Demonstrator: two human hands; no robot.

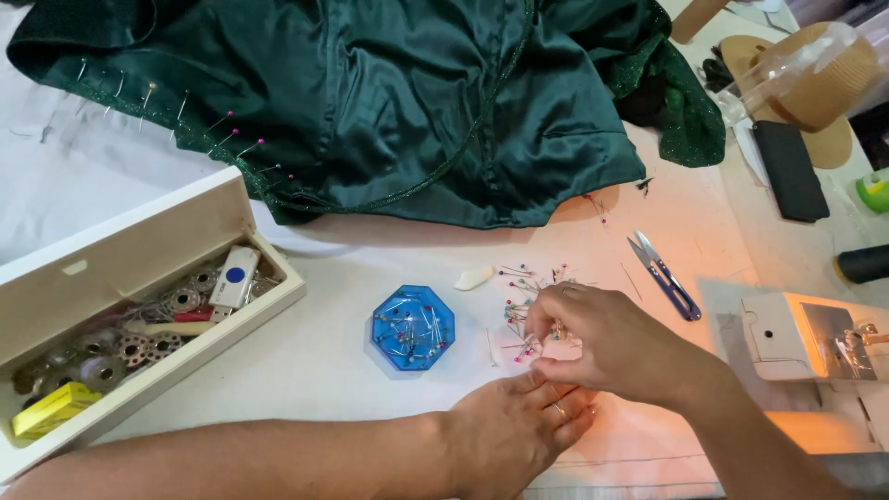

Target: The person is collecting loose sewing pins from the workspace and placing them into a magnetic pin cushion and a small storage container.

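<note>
Head-worn view, steeply downward, close over white table (pixel 333 361) and hands.

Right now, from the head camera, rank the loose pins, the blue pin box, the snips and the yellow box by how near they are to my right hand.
1. Loose pins, under the right hand.
2. Snips, just beyond, to the right.
3. Blue pin box, to the left.
4. Yellow box, far left, in the case.

1. The left forearm comes in from the lower left, bare, lying almost level across the bottom of the view.
2. The left hand (pixel 514 431) lies palm down, fingers stretched right, a ring on one finger.
3. The right forearm enters from the lower right, angled up and left.
4. The right hand (pixel 593 341) sits above the left, fingers curled down, tips pinched together.
</note>
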